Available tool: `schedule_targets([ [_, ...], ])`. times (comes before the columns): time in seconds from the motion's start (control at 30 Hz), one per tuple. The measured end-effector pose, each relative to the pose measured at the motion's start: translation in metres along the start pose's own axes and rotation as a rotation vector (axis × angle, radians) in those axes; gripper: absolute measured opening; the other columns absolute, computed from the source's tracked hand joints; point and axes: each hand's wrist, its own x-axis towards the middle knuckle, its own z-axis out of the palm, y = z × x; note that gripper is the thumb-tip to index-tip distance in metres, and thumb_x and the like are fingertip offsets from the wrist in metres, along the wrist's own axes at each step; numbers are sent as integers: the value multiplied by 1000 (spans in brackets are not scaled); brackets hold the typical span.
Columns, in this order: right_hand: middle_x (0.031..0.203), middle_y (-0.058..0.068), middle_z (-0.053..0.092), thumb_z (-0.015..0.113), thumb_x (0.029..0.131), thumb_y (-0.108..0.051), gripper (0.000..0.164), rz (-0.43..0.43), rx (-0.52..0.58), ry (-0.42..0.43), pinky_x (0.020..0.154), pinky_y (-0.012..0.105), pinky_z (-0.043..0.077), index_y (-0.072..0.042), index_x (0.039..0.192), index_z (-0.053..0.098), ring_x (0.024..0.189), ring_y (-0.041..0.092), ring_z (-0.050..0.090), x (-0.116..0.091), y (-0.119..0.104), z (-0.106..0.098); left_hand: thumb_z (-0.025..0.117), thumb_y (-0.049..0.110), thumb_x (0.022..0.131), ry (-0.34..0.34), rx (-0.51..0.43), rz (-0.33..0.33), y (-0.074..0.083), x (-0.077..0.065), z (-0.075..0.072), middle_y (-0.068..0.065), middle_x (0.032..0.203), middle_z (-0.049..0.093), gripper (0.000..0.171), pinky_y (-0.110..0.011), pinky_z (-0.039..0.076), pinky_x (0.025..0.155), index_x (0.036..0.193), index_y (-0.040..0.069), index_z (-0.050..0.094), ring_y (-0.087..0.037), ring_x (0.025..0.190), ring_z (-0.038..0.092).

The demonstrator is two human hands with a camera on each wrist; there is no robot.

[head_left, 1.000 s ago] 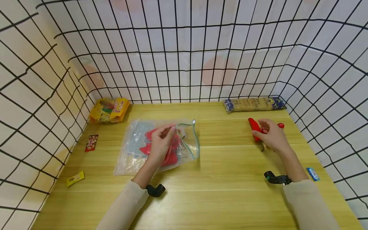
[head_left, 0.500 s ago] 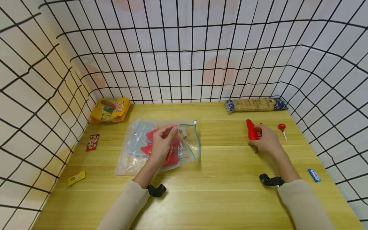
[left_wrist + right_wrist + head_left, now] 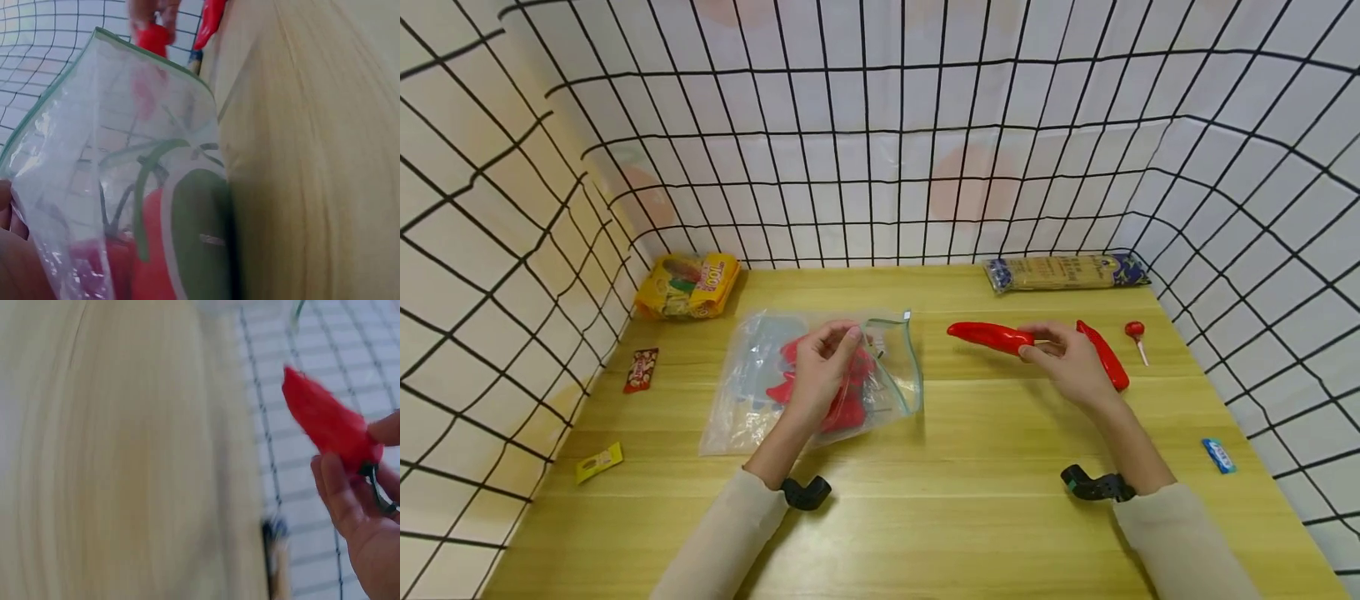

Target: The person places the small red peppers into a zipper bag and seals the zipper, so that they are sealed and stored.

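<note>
My left hand (image 3: pixel 823 367) pinches the upper edge of a clear zip bag (image 3: pixel 741 417) at its mouth, which gapes toward the right. Several red peppers (image 3: pixel 846 412) with dark stems lie inside the bag. In the left wrist view, the raised green-edged rim of the bag (image 3: pixel 56 112) stands up from the table. My right hand (image 3: pixel 1071 362) grips a red chili pepper (image 3: pixel 988 335) by its stem end, its tip pointing left toward the bag. In the right wrist view, fingers and thumb pinch the chili pepper (image 3: pixel 325 419) near its green stem. Another red chili pepper (image 3: pixel 1102 354) lies just behind the right hand.
A red lollipop (image 3: pixel 1136 332) and a blue-white candy packet (image 3: pixel 1218 456) lie at the right. Packaged noodles (image 3: pixel 1063 272) lie along the back. A yellow food bag (image 3: pixel 687 287), a red wrapper (image 3: pixel 641 370) and a yellow packet (image 3: pixel 599 463) are at the left. Black wire mesh (image 3: pixel 880 167) encloses the table.
The right hand has taken hold of a chili pepper and moved it left, turning its tip toward the bag. The second pepper now shows behind the hand. The left hand stays on the bag.
</note>
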Motion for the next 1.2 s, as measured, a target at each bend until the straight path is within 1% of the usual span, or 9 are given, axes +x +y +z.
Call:
schedule_targets([
  [0.07,134,16,54,62,96,-34,45,-10,127,-64,85,26,54,-10,133,54,106,22,67,-2,-13,9,68,37,90,3,22,15,2,0,0,-3,93,71,30,-19,43,57,104,11,70,-26,78,58],
  [0.13,135,16,52,63,95,-31,45,-20,227,-114,86,25,54,-8,133,54,104,19,69,-2,-24,21,68,38,90,-4,37,24,4,0,0,-5,94,71,30,-19,44,58,103,11,70,-33,81,58],
  [0.23,132,14,53,65,93,-31,44,-36,286,-154,91,31,54,-9,131,55,103,22,69,0,-36,42,68,39,90,-14,50,30,7,-1,1,-7,96,71,30,-20,44,58,103,12,69,-34,82,58],
  [0.37,127,15,54,67,92,-31,43,-44,358,-188,94,48,52,-9,127,55,106,38,67,7,-46,71,67,37,91,-8,49,42,10,-3,3,-7,94,71,27,-20,48,62,103,12,69,-23,80,61],
  [0.53,119,18,60,69,91,-28,41,-38,434,-187,90,57,51,-5,122,56,103,42,66,18,-53,108,65,35,93,27,50,46,14,-5,4,-7,91,70,25,-23,52,72,102,12,67,-23,83,66],
  [0.77,116,13,63,70,90,-30,35,3,443,-125,82,44,58,-8,117,64,92,26,70,24,-65,147,64,30,94,41,19,41,17,-7,8,-13,99,70,27,-23,51,76,106,7,65,-34,91,65],
  [0.93,120,13,60,67,92,-31,41,13,473,-143,84,34,57,-6,124,61,100,22,69,23,-71,156,63,27,95,49,-22,21,10,-4,11,-15,103,70,26,-21,51,78,107,4,64,-22,91,65],
  [1.03,127,17,58,60,97,-29,45,19,524,-174,91,37,55,-2,132,54,108,28,66,20,-68,152,63,26,95,53,-55,-23,6,-3,11,-13,103,71,25,-20,52,79,107,5,64,-15,91,65],
  [1.2,136,23,52,47,103,-29,46,2,534,-208,98,43,50,1,138,46,117,36,61,11,-59,136,63,26,95,49,-84,-63,0,-1,8,-10,105,71,24,-22,54,83,108,6,63,-18,94,66],
])
